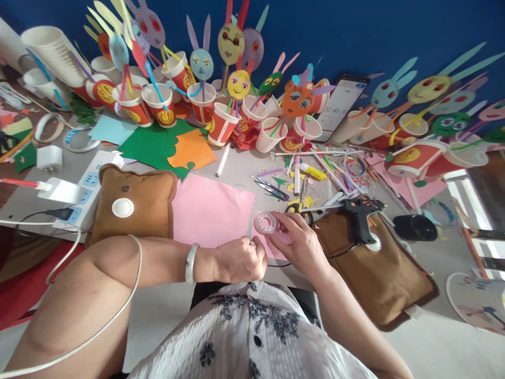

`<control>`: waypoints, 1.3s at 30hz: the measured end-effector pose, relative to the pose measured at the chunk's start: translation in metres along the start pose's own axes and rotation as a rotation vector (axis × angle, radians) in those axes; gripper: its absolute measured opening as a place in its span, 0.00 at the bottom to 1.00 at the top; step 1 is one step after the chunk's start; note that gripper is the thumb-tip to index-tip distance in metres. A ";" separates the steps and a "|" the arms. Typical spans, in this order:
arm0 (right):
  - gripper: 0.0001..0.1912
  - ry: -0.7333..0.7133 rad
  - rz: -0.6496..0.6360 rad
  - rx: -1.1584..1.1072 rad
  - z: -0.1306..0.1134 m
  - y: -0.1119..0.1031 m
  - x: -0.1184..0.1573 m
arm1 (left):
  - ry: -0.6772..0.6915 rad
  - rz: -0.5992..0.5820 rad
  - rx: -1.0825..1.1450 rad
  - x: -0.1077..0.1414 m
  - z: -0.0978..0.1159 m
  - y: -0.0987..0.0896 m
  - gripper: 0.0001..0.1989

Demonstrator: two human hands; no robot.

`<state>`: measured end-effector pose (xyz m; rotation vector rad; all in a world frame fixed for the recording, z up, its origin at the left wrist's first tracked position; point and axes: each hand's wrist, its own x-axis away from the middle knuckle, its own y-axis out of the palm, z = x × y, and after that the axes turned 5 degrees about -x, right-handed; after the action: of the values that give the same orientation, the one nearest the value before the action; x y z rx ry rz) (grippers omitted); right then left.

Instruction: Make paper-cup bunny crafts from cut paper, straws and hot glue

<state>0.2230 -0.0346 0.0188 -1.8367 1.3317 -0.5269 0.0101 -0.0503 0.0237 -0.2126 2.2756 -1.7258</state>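
My right hand (298, 239) pinches a small clear roll of sticky tape (266, 223) between thumb and fingers. Just left of it, my left hand (242, 259) is closed with its knuckles up; whatever its fingers grip is hidden. Both hands are low over the near table edge, above a sheet of pink paper (213, 210). Scissors (272, 189) with dark handles lie beyond the tape roll. A second pair of scissors with yellow and black handles (292, 208) sits close to my right fingertips.
Paper cups (223, 123) with animal-face straws line the back. Brown cushions (138, 202) flank the paper; a black glue gun (361, 218) rests on the right one. A power strip (89, 184) is at left, a phone (342, 105) behind. A white cable (118, 321) crosses my left arm.
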 end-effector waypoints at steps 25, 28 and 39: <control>0.17 -0.020 0.144 0.052 0.003 0.002 0.023 | 0.045 0.049 -0.041 -0.002 -0.005 0.000 0.13; 0.25 -0.007 0.153 0.088 0.003 0.009 0.019 | 0.016 0.093 -0.048 -0.002 -0.003 0.002 0.14; 0.24 0.065 0.198 0.098 0.001 0.021 0.012 | -0.011 0.090 -0.017 -0.002 -0.003 0.002 0.14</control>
<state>0.2155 -0.0479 0.0000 -1.6003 1.4858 -0.5397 0.0116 -0.0467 0.0233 -0.1206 2.2569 -1.6569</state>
